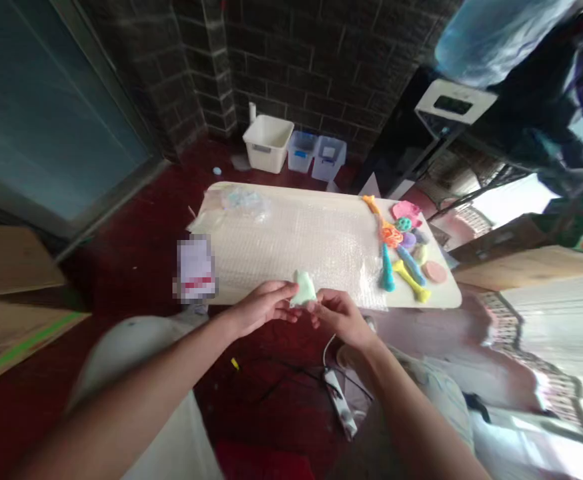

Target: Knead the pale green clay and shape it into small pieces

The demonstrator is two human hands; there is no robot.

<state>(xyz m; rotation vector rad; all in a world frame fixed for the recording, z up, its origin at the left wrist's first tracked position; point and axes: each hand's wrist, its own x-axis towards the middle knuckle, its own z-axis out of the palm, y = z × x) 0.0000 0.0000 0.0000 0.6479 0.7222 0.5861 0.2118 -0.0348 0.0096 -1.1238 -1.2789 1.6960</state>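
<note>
Both hands meet over the near edge of the table, around a small pale green piece [304,288] that looks soft, perhaps modelling clay. My left hand [266,308] pinches its left side between thumb and fingers. From the right, my right hand [339,315] grips its lower corner with curled fingers. Beneath and beyond them, clear bubble wrap [296,240] covers much of the cream tabletop [446,293]. A cluster of coloured pieces lies to the right, with a teal stick [387,268], a yellow bone-shaped piece [411,283], an orange netted lump [390,235] and a pink piece [406,212].
Crumpled clear plastic [246,200] lies at the table's far left, and a blurred-out packet [196,268] at its left edge. Behind stand a white bin [268,145] and two clear tubs [328,159]. A power strip [340,403] with cables lies on the floor below.
</note>
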